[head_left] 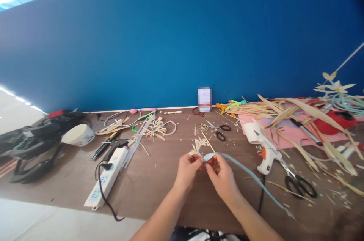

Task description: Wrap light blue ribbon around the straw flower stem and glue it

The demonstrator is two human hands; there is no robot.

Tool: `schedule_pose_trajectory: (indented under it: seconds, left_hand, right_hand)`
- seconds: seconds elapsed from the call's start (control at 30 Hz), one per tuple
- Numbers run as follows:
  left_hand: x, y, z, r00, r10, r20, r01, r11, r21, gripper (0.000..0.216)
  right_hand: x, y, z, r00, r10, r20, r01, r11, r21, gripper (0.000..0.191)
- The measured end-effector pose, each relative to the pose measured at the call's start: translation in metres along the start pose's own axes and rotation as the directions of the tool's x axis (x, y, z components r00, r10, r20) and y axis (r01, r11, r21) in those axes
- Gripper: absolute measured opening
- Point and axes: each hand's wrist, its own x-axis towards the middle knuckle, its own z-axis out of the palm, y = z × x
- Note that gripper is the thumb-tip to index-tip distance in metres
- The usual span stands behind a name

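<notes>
Over the near middle of the brown table, my two hands meet at the fingertips. My left hand [187, 169] pinches the base of a flower made of pale dried strips [199, 145], whose petals fan out above the fingers. Beside it, my right hand [220, 172] is closed on a light blue ribbon [253, 174], close to the flower's base. From my right fingers the ribbon's long loose end curves away to the right and down towards the table's near edge. My fingertips hide the exact spot where ribbon and flower meet.
Right of my hands lie a white glue gun [267, 155], black-handled scissors [298, 184] and a heap of dried strips [284, 112]. Smaller scissors [220, 129] lie farther back. To the left are a white power strip [109, 178], a white bowl [78, 135] and black bags [42, 142].
</notes>
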Motion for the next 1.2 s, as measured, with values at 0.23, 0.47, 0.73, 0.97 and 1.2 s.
schedule_pose_trajectory:
  seconds: [0.23,0.47,0.73,0.97,1.2]
  left_hand:
    - [0.001,-0.005,0.001,0.997,0.081,-0.003,-0.081,0.997,-0.011,0.003]
    - [-0.003,-0.003,0.002,1.0,0.025,0.006,-0.024,0.999,-0.023,0.007]
    - [-0.006,-0.003,-0.006,0.995,-0.01,0.095,0.008,1.0,0.025,0.016]
    - [-0.005,-0.002,-0.008,0.985,0.016,0.174,-0.003,0.997,-0.073,0.017]
    - [-0.005,-0.007,-0.008,0.982,-0.048,0.184,0.096,0.96,-0.262,0.018]
  right_hand:
    - [0.005,-0.007,-0.001,0.999,-0.013,0.032,0.014,1.0,-0.028,0.005]
    - [0.001,-0.004,0.004,1.0,-0.018,0.001,0.018,0.995,-0.102,0.004]
    - [0.003,-0.001,0.002,0.999,0.015,-0.04,-0.015,1.0,-0.007,0.007]
    - [0.002,-0.006,0.005,0.967,0.208,0.148,-0.253,0.857,0.449,0.011]
    - [-0.003,-0.01,0.007,0.954,0.209,0.214,-0.298,0.732,0.613,0.01]
